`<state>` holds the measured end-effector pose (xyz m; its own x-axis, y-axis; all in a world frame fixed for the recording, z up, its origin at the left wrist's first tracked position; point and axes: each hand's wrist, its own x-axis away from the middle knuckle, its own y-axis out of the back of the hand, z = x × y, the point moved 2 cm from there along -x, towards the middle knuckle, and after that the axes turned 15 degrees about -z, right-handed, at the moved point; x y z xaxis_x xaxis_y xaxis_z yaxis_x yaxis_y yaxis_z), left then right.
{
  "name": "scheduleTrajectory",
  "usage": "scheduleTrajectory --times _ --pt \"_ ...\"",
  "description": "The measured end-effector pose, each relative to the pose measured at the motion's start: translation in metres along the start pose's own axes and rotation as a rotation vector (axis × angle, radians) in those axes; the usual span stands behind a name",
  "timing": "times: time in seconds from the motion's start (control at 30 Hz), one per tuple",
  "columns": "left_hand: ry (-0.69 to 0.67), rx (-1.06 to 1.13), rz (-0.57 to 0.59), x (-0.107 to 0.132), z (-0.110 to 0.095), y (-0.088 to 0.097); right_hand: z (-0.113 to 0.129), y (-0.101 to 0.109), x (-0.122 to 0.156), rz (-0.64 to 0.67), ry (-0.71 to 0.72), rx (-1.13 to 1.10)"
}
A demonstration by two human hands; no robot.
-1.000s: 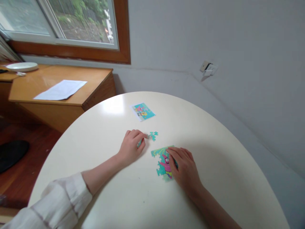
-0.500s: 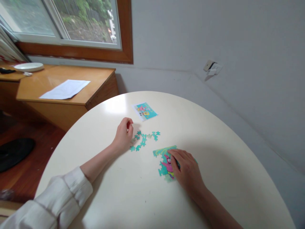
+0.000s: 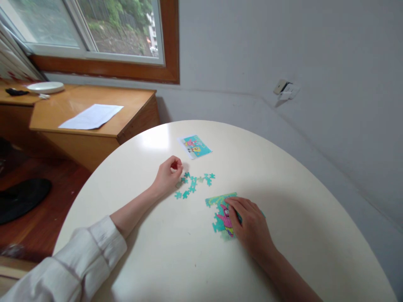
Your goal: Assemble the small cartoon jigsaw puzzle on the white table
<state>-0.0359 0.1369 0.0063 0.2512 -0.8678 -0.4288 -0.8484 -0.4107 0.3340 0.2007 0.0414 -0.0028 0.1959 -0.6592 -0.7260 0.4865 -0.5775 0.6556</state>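
Observation:
A partly assembled jigsaw puzzle (image 3: 222, 216) lies on the white table, showing a pink starfish figure on teal with a yellow-green strip on top. My right hand (image 3: 248, 220) rests over its right side, fingers bent and fingertips pressed on it, hiding much of that side. Farther left, my left hand (image 3: 170, 174) hovers by the loose puzzle pieces (image 3: 192, 184), thumb and forefinger pinched together. Whatever is between those fingertips is too small to make out. Behind the pieces lies a reference picture card (image 3: 197, 147) with pink and yellow cartoon figures.
The round white table (image 3: 163, 251) curves close to the wall. Beyond its left edge stands a wooden desk (image 3: 135, 105) bearing a paper sheet (image 3: 91, 116) and a white round lid-like object (image 3: 46, 87). A wall socket (image 3: 286, 90) is at the right.
My left hand has turned slightly, and its thumb and forefinger now meet in a ring. My right hand stays on the puzzle. The whole view has shifted a little.

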Motion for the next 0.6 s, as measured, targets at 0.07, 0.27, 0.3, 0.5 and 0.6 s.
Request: scheduleTrajectory --times 0.07,0.27,0.3,0.5,0.6 --pt "-0.009 -0.013 -0.015 0.001 -0.001 0.001 0.000 0.000 0.000 0.000 -0.004 -0.002" --pt "0.026 -0.035 -0.022 0.003 0.001 0.000 -0.001 -0.001 0.000 0.005 -0.023 -0.007" --pt "0.010 -0.037 -0.022 0.003 0.001 0.000 -0.001 -0.001 0.000 0.006 -0.025 -0.005" --pt "-0.134 -0.048 -0.044 0.003 -0.007 0.002 -0.002 -0.002 0.000 0.011 -0.020 -0.016" --pt "-0.153 -0.031 -0.020 0.004 -0.011 0.003 -0.002 -0.002 0.000 0.013 -0.017 -0.013"
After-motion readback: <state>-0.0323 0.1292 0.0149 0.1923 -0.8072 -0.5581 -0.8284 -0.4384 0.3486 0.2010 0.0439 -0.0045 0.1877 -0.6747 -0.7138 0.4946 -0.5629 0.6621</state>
